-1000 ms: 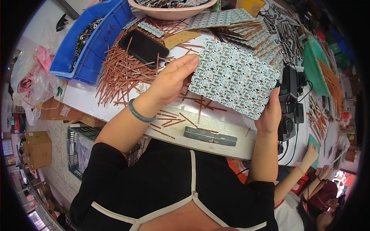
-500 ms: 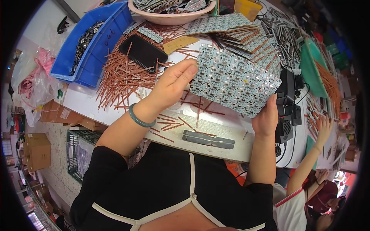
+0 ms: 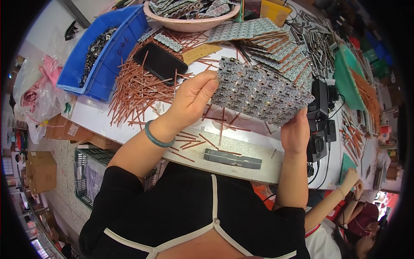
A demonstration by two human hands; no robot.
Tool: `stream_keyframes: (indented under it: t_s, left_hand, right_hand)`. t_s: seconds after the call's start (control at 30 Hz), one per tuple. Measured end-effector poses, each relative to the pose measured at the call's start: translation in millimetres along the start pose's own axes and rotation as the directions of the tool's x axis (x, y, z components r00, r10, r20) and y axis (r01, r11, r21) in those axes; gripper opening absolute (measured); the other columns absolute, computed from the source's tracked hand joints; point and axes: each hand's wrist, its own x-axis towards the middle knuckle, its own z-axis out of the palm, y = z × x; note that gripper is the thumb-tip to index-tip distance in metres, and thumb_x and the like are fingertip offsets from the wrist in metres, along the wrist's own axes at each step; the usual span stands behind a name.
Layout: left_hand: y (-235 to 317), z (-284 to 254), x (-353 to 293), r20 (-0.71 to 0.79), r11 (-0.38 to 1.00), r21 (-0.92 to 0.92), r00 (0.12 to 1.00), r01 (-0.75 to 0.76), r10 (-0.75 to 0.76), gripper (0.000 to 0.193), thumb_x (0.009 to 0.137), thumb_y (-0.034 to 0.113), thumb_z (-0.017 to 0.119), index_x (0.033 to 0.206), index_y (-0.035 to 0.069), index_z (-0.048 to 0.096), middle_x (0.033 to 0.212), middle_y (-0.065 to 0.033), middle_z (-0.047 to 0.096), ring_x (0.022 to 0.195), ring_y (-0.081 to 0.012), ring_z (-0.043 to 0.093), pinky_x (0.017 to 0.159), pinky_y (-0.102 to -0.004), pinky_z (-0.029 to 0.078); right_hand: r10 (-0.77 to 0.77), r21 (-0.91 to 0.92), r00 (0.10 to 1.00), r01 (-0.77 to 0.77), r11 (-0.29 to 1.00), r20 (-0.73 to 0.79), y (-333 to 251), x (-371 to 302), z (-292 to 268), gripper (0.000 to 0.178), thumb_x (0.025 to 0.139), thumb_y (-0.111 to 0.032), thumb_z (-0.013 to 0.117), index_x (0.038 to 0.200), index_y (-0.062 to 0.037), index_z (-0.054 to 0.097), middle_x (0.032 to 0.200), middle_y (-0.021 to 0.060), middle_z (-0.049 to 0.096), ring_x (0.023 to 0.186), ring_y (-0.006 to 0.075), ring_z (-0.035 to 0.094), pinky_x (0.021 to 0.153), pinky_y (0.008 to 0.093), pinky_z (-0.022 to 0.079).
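Observation:
Between my two hands, a panel of circuit boards [image 3: 261, 91] is held up, tilted, above the table, its face covered with rows of small parts. My left hand [image 3: 193, 97] pinches its left edge, thumb on top. The right lower corner rests in my right hand [image 3: 296, 133], whose fingers are mostly hidden beneath it. On the table below lies a dark grey bar-shaped block [image 3: 233, 159]. Thin reddish-brown strips [image 3: 189, 141] are scattered next to the block, and a large heap of the strips [image 3: 134, 93] lies beyond my left hand.
A stack of similar panels [image 3: 280, 47] stands behind. A blue bin [image 3: 103, 64] of small dark parts, a black phone [image 3: 160, 63], and a pink basin [image 3: 192, 21] sit at the far left and back. Black adapters [image 3: 320, 129] with cables lie right. A co-worker's hand [image 3: 348, 181] is at far right.
The panel has tipped so its face looks darker and more foreshortened, its far edge lower. The co-worker's hand has drawn back from the strips on the right toward their body.

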Motion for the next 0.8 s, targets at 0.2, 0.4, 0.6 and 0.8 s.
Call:
stream_keyframes:
  t_s: [0.2, 0.4, 0.6, 0.8]
  left_hand:
    - [4, 0, 0, 0.006, 0.996, 0.048, 0.997, -0.074, 0.073, 0.02, 0.096, 0.01, 0.045, 0.105, -0.002, 0.058, 0.089, -0.0081, 0.062, 0.078, -0.0137, 0.056, 0.073, -0.0247, 0.044]
    - [1, 0, -2, -0.013, 0.991, 0.067, 0.993, -0.115, 0.116, 0.021, 0.095, 0.009, 0.046, 0.108, -0.003, 0.058, 0.092, -0.0105, 0.063, 0.079, -0.0159, 0.058, 0.073, -0.0263, 0.045]
    - [4, 1, -2, -0.014, 0.984, 0.105, 0.989, -0.147, 0.149, 0.021, 0.095, 0.01, 0.047, 0.108, -0.003, 0.058, 0.089, -0.0101, 0.062, 0.077, -0.0154, 0.057, 0.071, -0.0259, 0.044]
    - [-10, 3, -4, -0.03, 0.997, -0.07, 0.999, 0.037, -0.039, 0.02, 0.098, 0.016, 0.045, 0.098, -0.002, 0.055, 0.072, 0.0013, 0.046, 0.065, -0.0069, 0.04, 0.059, -0.0225, 0.036]
  right_hand:
    - [-0.019, -0.027, 0.995, 0.022, 0.999, 0.099, -4, 3, 4, 0.049, 0.097, -0.039, 0.037, 0.136, -0.0093, 0.036, 0.132, 0.006, 0.047, 0.116, 0.0236, 0.048, 0.089, 0.0424, 0.044]
    - [0.003, -0.036, 0.998, -0.005, 0.999, -0.063, -11, 4, 23, 0.056, 0.096, -0.043, 0.038, 0.12, 0.0058, 0.048, 0.109, 0.0158, 0.059, 0.089, 0.0242, 0.058, 0.079, 0.0371, 0.044]
    - [-0.008, -0.073, 0.998, 0.003, 0.997, -0.063, -11, 6, 23, 0.056, 0.096, -0.044, 0.036, 0.117, 0.0064, 0.05, 0.105, 0.0162, 0.061, 0.083, 0.0237, 0.058, 0.078, 0.0364, 0.044]
    - [0.025, -0.025, 0.998, -0.027, 0.999, -0.06, 0, 0, 9, 0.049, 0.099, -0.035, 0.036, 0.137, -0.0042, 0.035, 0.134, 0.0097, 0.046, 0.12, 0.0237, 0.046, 0.1, 0.0397, 0.037]
